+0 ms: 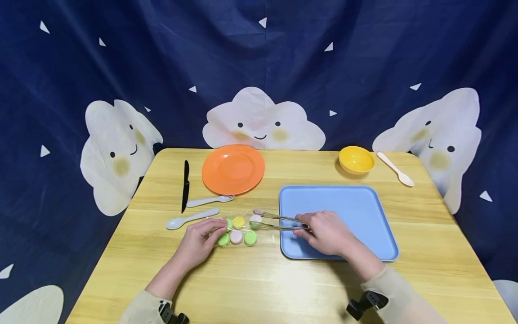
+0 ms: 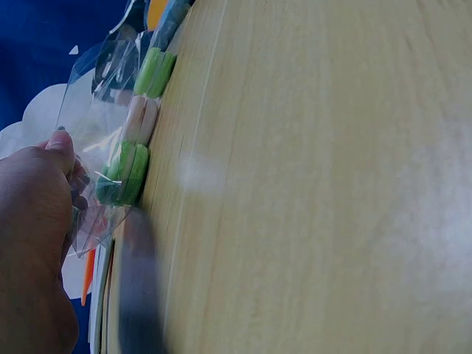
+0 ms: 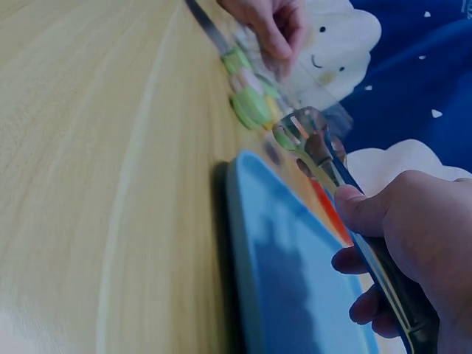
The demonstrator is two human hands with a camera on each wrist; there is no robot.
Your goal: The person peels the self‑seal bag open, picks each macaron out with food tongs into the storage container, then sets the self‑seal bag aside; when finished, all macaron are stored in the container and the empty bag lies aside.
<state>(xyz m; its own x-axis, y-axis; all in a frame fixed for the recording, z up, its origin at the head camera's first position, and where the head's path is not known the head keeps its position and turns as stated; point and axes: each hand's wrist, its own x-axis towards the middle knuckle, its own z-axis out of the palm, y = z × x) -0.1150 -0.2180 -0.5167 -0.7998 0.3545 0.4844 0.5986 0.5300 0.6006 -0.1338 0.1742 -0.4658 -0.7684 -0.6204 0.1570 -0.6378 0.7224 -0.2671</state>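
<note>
A clear plastic bag holds several macarons in green, yellow and pale pink, among them a green macaron and a yellow macaron. My left hand pinches the bag's left edge between thumb and fingers. My right hand grips metal tongs above the blue tray. The tongs point left, their slotted tips at a pale macaron on the bag's right side. Whether the tips press on it through the plastic or from inside, I cannot tell.
An orange plate, black knife, white fork and white spoon lie on the left of the wooden table. At the back right are a yellow bowl and another white spoon.
</note>
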